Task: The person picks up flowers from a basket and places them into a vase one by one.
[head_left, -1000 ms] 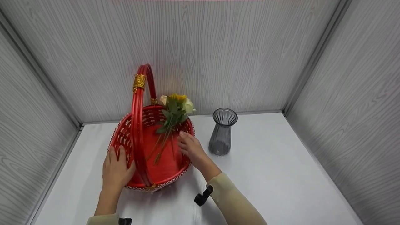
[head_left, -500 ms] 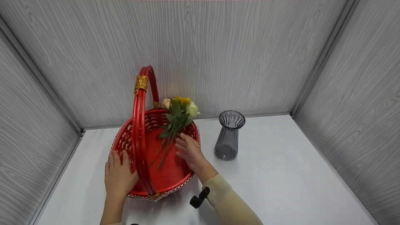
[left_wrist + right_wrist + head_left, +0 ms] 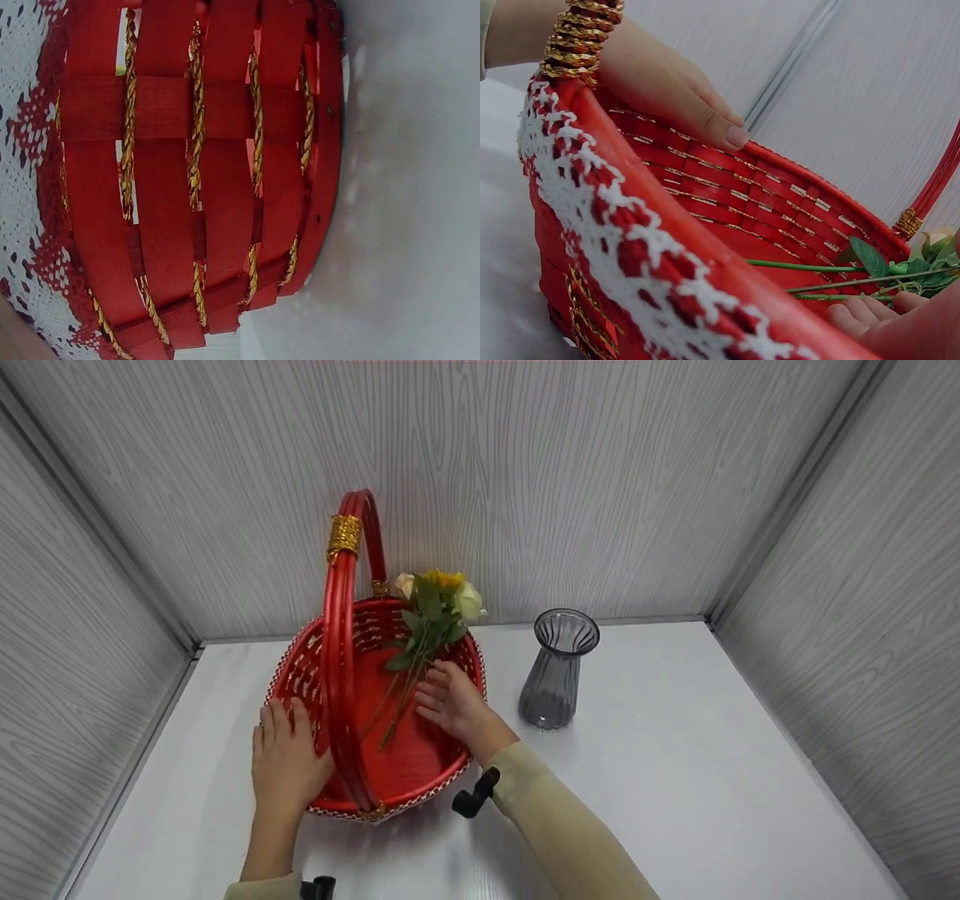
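Note:
In the head view, a red woven basket (image 3: 439,781) with a tall arched handle (image 3: 341,637) stands on the white table. Inside it, artificial flowers (image 3: 433,611) lean on the far right rim, cream and yellow blooms outermost, their thin stems (image 3: 396,718) slanting down to the basket floor. My left hand (image 3: 289,765) rests over the left rim; in the right wrist view its thumb (image 3: 736,137) lies on the inner side. Reaching over the right rim, my right hand (image 3: 461,706) has loosely bent fingers right beside the stems, palm turned toward them.
A grey ribbed glass vase (image 3: 551,682) stands upright to the right of the basket. Grey wood-grain panels (image 3: 465,487) enclose the table at the back and both sides. White lace trim (image 3: 577,180) runs below the basket's rim.
My right hand has moved slightly inward to the stems, its palm turning up a little. The left hand stays on the rim. The head view has shifted a little.

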The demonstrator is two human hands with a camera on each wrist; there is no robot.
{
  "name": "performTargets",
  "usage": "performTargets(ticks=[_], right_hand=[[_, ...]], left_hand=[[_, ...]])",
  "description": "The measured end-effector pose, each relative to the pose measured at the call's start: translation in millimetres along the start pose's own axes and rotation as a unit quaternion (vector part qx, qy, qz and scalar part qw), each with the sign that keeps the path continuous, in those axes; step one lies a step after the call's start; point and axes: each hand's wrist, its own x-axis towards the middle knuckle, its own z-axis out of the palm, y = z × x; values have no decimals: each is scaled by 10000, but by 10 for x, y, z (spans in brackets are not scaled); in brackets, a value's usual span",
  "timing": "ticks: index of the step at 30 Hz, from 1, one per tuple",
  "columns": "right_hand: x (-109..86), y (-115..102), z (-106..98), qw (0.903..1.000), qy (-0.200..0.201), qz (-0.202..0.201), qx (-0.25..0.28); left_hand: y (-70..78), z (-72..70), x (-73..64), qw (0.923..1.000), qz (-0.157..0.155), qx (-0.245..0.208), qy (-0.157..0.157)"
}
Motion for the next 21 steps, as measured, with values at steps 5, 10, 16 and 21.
performTargets(ticks=[5, 10, 16, 21], right_hand=[[45, -22, 7, 9994, 10, 220, 256], [111, -31, 33, 9986, 141, 363, 354], [178, -13, 65, 9980, 139, 480, 383], [192, -1, 63, 9985, 172, 459, 264]], left_hand=[[4, 3, 8, 10000, 9, 24, -33], [12, 5, 18, 10000, 1, 14, -36], [20, -14, 10, 10000, -38, 62, -36], [20, -18, -1, 9999, -50, 80, -102]])
